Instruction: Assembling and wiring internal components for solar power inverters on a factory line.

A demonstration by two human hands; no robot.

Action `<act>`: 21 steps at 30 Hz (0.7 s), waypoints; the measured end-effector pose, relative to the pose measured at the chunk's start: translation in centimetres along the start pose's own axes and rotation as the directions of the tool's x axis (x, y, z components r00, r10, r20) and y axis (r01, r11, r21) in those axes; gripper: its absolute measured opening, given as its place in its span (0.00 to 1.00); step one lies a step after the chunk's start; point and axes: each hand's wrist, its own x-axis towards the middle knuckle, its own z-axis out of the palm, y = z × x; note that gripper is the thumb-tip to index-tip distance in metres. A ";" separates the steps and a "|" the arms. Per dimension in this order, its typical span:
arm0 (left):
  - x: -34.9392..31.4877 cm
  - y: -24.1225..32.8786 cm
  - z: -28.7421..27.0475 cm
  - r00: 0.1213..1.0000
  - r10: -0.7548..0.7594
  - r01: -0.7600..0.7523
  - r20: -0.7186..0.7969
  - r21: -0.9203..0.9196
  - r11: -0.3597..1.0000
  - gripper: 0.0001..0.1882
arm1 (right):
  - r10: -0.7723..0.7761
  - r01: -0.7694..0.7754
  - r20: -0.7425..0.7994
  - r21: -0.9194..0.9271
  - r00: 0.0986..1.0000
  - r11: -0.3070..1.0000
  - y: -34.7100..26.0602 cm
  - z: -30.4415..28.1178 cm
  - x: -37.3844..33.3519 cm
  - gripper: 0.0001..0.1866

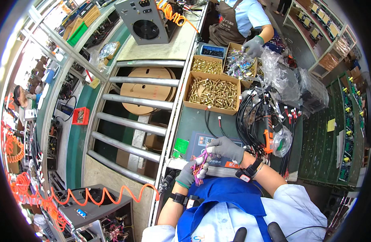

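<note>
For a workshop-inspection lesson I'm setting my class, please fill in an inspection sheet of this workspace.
Surface: dark green benchtop, partly covered.
Job's things: bundle of purple-pink wires.
Clutter: cardboard box of brass-coloured fasteners; crumpled clear plastic.
Grip: gloved left hand clasps the wires; gloved right hand at their upper end, its pinch unclear.
Cables: black cables bunched right of the box; orange coiled hose near the grey case.
Surroundings: roller conveyor to the left; another person's gloved hand farther along.

gloved fingers point(202, 171) hide part of the pink wires point(200, 160). the top edge cuts off the co-worker point(250, 16) and grey case point(131, 18).
</note>
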 end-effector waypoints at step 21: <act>-2.4 -0.4 -1.0 0.981 0.098 -0.091 -0.169 0.050 0.995 0.12 | -0.129 0.081 -0.100 -0.388 0.987 0.918 -0.1 -1.2 0.4 0.10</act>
